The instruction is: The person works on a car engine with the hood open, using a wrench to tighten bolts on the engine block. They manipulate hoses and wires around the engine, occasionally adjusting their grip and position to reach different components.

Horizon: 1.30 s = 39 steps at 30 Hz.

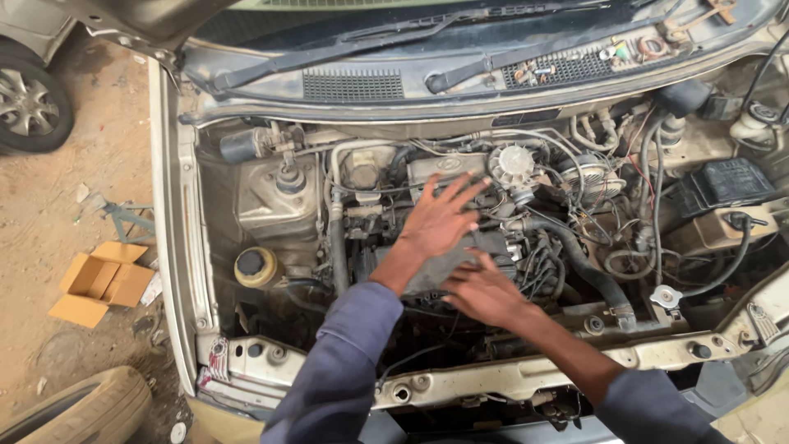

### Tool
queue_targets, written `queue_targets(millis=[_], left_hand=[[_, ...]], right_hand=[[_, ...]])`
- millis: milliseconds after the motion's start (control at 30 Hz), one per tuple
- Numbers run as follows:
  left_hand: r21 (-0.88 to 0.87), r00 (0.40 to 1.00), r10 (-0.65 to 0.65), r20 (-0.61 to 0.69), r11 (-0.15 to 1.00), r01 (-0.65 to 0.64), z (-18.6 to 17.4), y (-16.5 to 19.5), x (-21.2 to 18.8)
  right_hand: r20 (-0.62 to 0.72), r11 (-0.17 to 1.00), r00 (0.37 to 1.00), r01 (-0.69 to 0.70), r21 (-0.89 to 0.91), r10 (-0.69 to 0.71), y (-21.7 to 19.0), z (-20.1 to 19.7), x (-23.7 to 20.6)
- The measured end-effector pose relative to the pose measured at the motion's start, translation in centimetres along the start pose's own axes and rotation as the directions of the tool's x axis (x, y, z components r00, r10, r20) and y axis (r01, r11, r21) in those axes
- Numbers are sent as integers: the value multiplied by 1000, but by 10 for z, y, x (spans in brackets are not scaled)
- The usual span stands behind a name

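Sandy dirt ground (49, 238), open cardboard box (103, 282), worn tyre (82, 411), possibly a metal stand (127, 218)

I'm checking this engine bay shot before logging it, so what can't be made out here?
Head view only:
- Engine top: mostly covered by the left hand and right hand; whether either presses or grips anything cannot be told.
- Right hand's fingers: motion-blurred.
- Lower engine: dark, behind the front crossmember and both sleeves.
- Battery side: cut off by the right edge.
- Tyre: cut off by the bottom edge.
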<state>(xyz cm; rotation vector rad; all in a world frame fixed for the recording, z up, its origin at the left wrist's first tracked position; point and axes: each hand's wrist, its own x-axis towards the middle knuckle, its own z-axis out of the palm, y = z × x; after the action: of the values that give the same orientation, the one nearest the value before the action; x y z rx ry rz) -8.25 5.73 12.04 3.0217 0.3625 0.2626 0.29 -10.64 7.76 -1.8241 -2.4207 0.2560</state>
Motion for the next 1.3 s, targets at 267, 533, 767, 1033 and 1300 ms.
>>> queue_targets(millis=[267,533,767,1033,1300], left_hand=[[-165,943,-284,170,936,312,23,1,-48],[-711,948,-148,281,632,309,70,72,-40],[-926,676,644,358,339,167,21,61,-40],[-346,999,39,-27,937,-46,-29,40,-5],[15,991,-68,117,998,67,-4,4,-13]], right_hand=[[-228,814,829,-380,438,510,88,-4,-4],[-7,791,852,-483,376,523,73,-16,93],[-18,992,999,-52,-115,51,40,19,80],[-227,976,951,-192,101,211,5,48,48],[-227,984,963,-165,-63,147,-22,5,-2]])
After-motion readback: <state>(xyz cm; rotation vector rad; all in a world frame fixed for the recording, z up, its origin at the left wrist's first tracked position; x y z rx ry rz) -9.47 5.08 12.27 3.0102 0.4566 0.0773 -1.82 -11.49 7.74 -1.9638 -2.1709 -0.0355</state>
